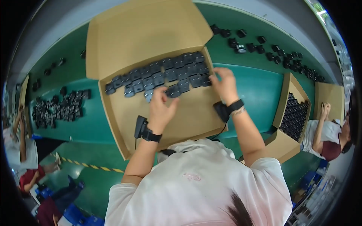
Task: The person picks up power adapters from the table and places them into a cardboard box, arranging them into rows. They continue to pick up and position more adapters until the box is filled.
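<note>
An opened brown cardboard box (151, 116) lies in front of me, its lid (147, 34) folded back on the far side. Several slanting rows of small black plastic parts (151, 80) fill its far half, reaching a gap at the middle of the near row. Over that near row is my left hand (161, 109), thumb and fingers apart beside a black part (173, 90); nothing shows between them. My right hand (226, 87) is at the box's right wall, close to the row's right end, with thumb and forefinger apart. Each wrist wears a black strapped device.
More black parts (60, 107) are heaped on the green table to the left, and others (260, 48) lie scattered at the far right. Another box (279, 107) holding black parts stands to the right, near a co-worker's hands (325, 111). Other people are at the left edge.
</note>
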A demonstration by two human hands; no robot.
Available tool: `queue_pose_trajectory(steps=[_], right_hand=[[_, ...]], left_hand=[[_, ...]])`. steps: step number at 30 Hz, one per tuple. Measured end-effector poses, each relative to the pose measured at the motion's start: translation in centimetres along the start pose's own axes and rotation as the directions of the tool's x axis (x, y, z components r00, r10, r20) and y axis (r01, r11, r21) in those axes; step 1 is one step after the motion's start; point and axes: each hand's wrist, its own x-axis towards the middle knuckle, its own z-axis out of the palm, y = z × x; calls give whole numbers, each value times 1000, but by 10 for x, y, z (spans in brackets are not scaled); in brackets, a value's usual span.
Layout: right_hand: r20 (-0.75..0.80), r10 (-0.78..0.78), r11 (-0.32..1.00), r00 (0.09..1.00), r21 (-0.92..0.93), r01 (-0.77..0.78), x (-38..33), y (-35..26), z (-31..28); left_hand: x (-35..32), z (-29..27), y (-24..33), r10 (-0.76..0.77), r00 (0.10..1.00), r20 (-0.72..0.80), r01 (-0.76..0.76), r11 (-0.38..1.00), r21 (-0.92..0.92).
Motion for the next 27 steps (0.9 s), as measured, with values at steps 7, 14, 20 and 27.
queue_pose_trajectory(steps=[7, 14, 20, 27], right_hand=[[-441, 154, 908, 884, -291, -303, 80, 198, -34], [-183, 230, 972, 956, 0, -234, 83, 215, -11], [-365, 406, 907, 838, 51, -417, 48, 212, -63], [-115, 302, 809, 946, 557, -190, -24, 117, -99]], left_hand=[[143, 213, 153, 616, 786, -57, -617, 787, -3], [232, 324, 159, 203, 953, 224, -273, 895, 352], [200, 327, 167, 342, 940, -4, -336, 927, 168], [5, 130, 174, 577, 813, 80, -475, 737, -481]])
